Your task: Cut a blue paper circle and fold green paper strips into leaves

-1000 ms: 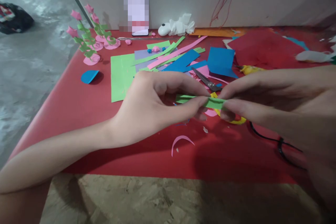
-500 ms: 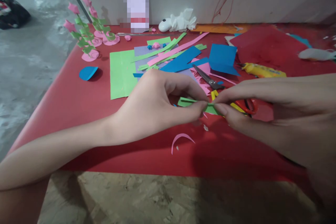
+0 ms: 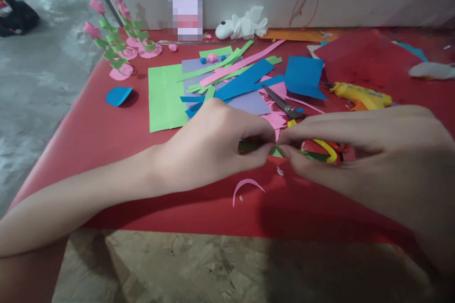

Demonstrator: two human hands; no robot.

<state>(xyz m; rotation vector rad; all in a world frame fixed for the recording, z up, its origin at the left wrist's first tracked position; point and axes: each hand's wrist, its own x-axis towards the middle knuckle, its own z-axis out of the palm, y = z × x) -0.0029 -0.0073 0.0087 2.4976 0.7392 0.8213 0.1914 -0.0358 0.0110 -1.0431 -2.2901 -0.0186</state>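
Observation:
Between my two hands is a green paper strip [image 3: 276, 152], pinched at its middle and mostly covered by fingers. My left hand [image 3: 220, 139] is closed on it with thumb and forefinger. From the other side my right hand [image 3: 341, 147] pinches the same strip, fingertips almost touching those of the left. Just behind the fingers lie scissors [image 3: 284, 103] with yellow and red handles, partly hidden by my right hand. Blue paper pieces [image 3: 304, 77], pink scraps and a light green sheet [image 3: 165, 97] are spread beyond the hands.
Paper flowers with pink stars [image 3: 122, 52] stand at the back left, near a blue paper disc [image 3: 119, 96]. A yellow glue gun [image 3: 362, 96] lies to the right. A white figure [image 3: 241, 26] rests by the wall. A curved pink strip [image 3: 248, 182] lies near the front edge.
My fingertips have shifted slightly left and down along the green strip, and the hands have come closer together. Less of the strip shows now.

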